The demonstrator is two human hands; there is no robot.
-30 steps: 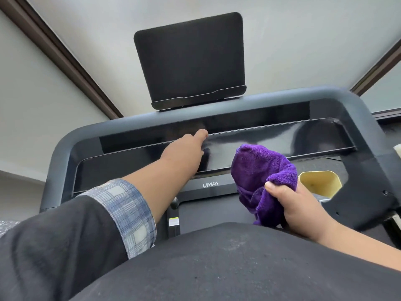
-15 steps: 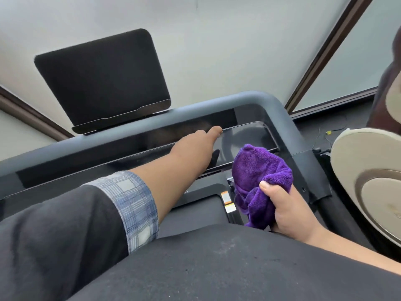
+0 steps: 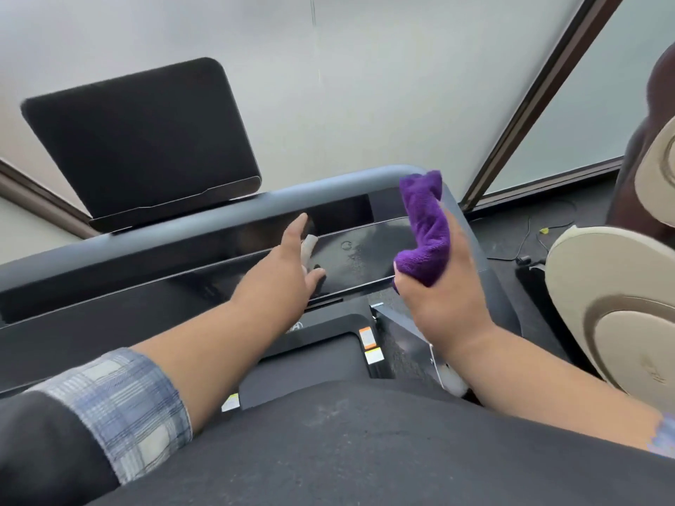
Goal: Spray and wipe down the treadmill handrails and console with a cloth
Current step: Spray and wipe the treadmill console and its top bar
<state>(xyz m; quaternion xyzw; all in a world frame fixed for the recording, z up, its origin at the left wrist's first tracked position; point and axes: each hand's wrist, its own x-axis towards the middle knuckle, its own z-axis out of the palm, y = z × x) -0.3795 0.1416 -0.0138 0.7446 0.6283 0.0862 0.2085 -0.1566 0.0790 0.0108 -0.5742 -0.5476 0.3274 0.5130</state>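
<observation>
Head view: pale frosted wall panels with dark frames behind a grey treadmill. Console, glossy black, spans the frame's middle; a dark tablet holder stands above its left part. Left hand lies on the console's middle, fingers straight and relaxed, holding nothing. Right hand grips a bunched purple cloth at the console's right end, the cloth against the grey handrail corner. Beige disc well right of the console.

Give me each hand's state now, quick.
Left hand: open, fingers reaching over the glossy console panel.
Right hand: gripping the purple cloth.
</observation>
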